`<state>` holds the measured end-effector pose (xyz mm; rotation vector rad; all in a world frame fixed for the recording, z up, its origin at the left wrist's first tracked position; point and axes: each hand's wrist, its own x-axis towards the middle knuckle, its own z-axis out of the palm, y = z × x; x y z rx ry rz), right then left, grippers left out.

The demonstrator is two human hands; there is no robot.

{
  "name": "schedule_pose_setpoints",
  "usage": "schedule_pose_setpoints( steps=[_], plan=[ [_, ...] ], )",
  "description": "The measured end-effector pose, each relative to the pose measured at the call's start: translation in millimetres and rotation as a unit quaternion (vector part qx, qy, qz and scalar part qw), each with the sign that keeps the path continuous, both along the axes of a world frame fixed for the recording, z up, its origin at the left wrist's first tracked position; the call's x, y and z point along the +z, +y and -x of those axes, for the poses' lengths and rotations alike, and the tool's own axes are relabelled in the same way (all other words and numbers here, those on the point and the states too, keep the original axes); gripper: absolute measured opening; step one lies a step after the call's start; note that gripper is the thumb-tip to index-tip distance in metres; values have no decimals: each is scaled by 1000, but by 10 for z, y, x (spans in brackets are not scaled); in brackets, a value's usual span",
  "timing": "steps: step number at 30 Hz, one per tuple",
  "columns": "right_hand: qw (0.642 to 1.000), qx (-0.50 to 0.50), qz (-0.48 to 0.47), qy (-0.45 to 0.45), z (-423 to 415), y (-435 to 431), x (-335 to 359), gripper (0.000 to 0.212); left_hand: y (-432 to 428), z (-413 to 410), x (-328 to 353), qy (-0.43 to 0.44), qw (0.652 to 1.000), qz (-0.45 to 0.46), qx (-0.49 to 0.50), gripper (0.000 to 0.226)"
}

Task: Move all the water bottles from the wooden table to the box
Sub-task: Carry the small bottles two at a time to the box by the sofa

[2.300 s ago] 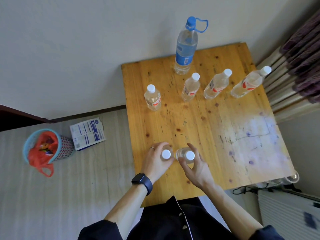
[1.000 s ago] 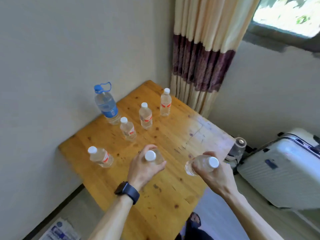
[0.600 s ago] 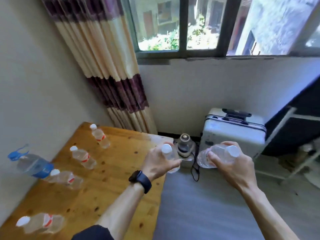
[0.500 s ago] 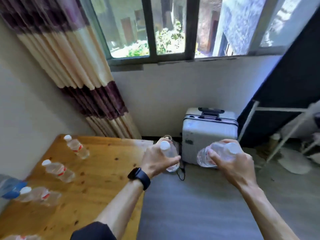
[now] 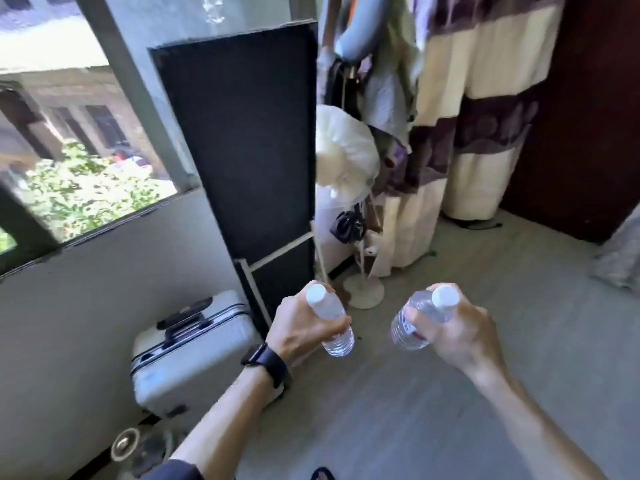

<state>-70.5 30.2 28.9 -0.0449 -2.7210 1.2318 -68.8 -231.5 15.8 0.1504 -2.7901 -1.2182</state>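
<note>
Over the floor (image 5: 398, 410), left hand (image 5: 303, 329) grips one water bottle (image 5: 328, 309), right hand (image 5: 464, 336) a second bottle (image 5: 406, 329) — both part-hidden

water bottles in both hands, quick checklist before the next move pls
1. Left hand grips the left bottle: ok, fingers wrap round its body.
2. Right hand grips the right bottle: ok, held tilted.
3. Caps on both bottles: ok, both white caps are on.
4. Box in sight: not ok, no box shows in this view.
5. Path to the box: cannot tell; a suitcase stands low on the left and a stand base sits ahead.
</note>
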Motion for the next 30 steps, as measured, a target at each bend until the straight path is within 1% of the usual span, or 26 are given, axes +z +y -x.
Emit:
schedule_pose_setpoints(
  steps=[3, 5, 7, 10, 12, 14, 17, 19, 22, 27, 30],
  plan=[
    [997, -72, -16, -4, 340, 498, 60, 61, 529, 798, 38, 14, 997, 16, -73, 46],
    [992, -120, -25, 2, 534, 789, 107, 62, 893, 1286, 76, 24, 992, 29, -117, 48],
    [985, -167, -43, 2, 694, 1071, 156, 61, 1252, 1761, 109, 35, 984, 35, -174, 47],
    [966, -248, -65, 8, 878, 1494, 202, 52, 1844, 2353, 193, 38, 969, 33, -243, 48],
    [951, -299, -72, -5, 955, 1786, 201, 48, 2245, 2646, 242, 34, 959, 23, -281, 50],
    [935, -346, -73, -10, 1021, 2047, 202, 50, 2626, 2844, 268, 26, 948, 16, -317, 51],
    [912, -404, -63, -18, 1175, 2446, 176, 55, 3189, 3144, 256, -3, 927, 4, -374, 45],
    [901, -429, -63, -12, 1287, 2748, 156, 54, 3581, 3341, 236, -4, 913, 20, -407, 38],
    [890, -452, -60, -10, 1514, 3237, 113, 50, 4180, 3632, 193, 17, 890, 67, -450, 32],
    [891, -451, -43, -17, 2065, 4244, 100, 53, 5240, 4225, 222, 13, 887, 87, -452, 37],
    [891, -449, -67, -8, 2464, 4836, 191, 61, 5780, 4574, 291, 15, 895, 90, -436, 45]
  ],
)
